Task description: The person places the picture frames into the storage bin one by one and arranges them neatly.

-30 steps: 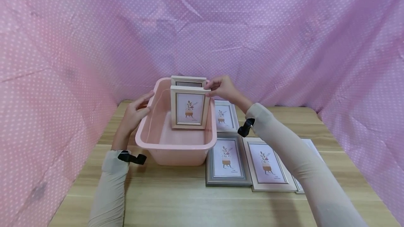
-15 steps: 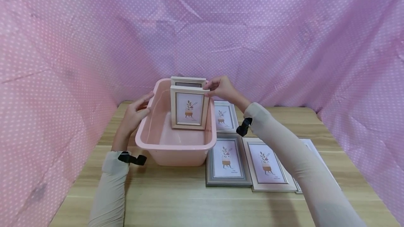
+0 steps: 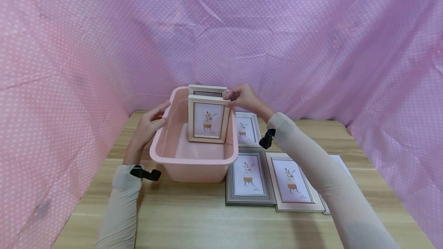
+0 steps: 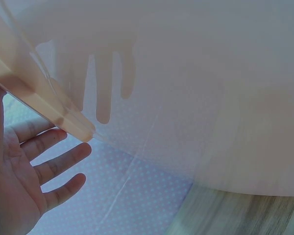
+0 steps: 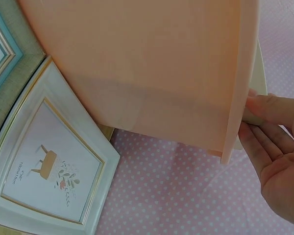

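The basin (image 3: pixel 194 171) has a plain soft pink colour. The front frame (image 3: pixel 208 120) inside it is cream, with a golden inner line; its print (image 3: pixel 207 126) shows an orange-brown pot. One flat frame (image 3: pixel 248 174) is grey. The curtain (image 3: pixel 221 37) is pink to lilac with white dots, the table (image 3: pixel 194 218) light brown with wood grain, the sleeves (image 3: pixel 318 156) beige, the wrist straps (image 3: pixel 145 173) black.

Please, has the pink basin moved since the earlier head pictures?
No, not visibly in any direction: in the head view, the pink basin keeps its place against the grey picture frame lying beside it on the table.
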Action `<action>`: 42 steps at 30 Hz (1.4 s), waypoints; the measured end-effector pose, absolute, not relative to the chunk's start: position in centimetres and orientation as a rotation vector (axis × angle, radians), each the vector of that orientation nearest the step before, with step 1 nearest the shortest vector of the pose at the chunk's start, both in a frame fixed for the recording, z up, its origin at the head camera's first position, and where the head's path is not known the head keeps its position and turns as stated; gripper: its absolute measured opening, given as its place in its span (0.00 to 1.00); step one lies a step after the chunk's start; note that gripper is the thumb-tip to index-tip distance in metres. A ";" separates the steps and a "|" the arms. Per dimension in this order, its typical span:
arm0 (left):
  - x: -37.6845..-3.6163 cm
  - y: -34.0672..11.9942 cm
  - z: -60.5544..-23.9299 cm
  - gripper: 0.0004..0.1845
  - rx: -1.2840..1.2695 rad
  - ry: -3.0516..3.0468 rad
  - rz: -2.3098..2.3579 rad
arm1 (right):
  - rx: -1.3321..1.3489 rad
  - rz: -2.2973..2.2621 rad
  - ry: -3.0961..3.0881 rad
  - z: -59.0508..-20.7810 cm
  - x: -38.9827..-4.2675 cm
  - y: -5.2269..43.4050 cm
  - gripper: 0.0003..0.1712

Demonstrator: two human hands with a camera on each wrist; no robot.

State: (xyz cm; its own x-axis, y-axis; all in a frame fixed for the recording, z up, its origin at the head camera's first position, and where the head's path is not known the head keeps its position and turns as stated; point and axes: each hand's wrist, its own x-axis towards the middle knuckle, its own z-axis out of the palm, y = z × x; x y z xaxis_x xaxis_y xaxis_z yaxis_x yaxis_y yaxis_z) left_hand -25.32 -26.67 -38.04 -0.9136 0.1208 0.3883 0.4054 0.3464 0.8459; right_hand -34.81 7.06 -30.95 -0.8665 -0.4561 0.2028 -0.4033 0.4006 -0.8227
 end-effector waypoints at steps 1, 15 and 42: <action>-25.0 -26.5 -37.7 0.26 -0.473 -2.355 -1.597 | -0.792 -1.488 2.586 -31.0 -34.8 7.1 0.12; -23.2 -25.7 -35.7 0.26 -0.436 -2.388 -1.611 | -0.852 -1.351 2.655 -31.0 -35.1 6.8 0.09; -23.2 -25.5 -35.7 0.26 -0.463 -2.366 -1.593 | -0.729 -1.340 2.648 -30.7 -35.8 6.9 0.11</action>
State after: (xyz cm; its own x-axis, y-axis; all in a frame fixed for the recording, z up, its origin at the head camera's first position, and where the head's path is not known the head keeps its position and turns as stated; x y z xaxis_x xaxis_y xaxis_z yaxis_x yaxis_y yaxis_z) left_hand -23.16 -25.53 -35.74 -0.9180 0.1208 0.3777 0.3954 0.3514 0.8487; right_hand -35.78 6.89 -30.74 -0.8827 -0.4501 0.1350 -0.3754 0.5026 -0.7788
